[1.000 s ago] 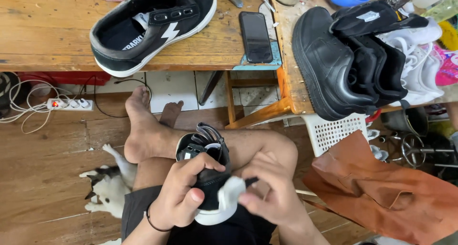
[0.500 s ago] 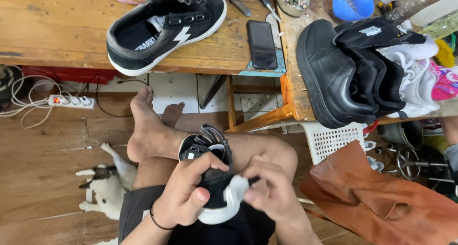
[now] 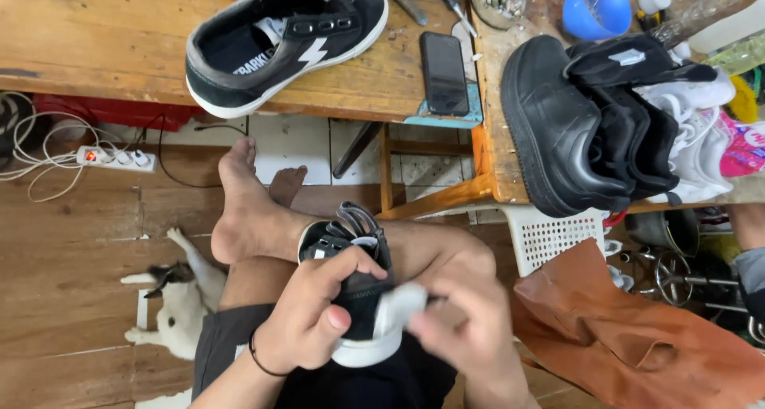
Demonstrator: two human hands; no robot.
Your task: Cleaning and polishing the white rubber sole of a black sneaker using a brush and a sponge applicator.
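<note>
I see the small black shoe (image 3: 351, 285) held low in the middle of the view, over my lap, its long axis running near to far: white heel rim toward me, open straps pointing away at the bare foot (image 3: 243, 210). My left hand (image 3: 307, 317) wraps it from the left, fingers (image 3: 351, 264) curled over the collar and thumb on the near side, gripping firmly. My right hand (image 3: 462, 329) comes in from the right, blurred, with its fingers pinched shut on a white cloth (image 3: 398, 305) that presses against the heel end; so the cloth meets the shoe at its near right, and the right hand is nearest that spot.

On the far wooden counter (image 3: 96, 34) lies a matching black shoe (image 3: 287, 34), beside a dark phone (image 3: 444, 72). A black-and-white cat (image 3: 179, 301) sprawls on the floor at left.
</note>
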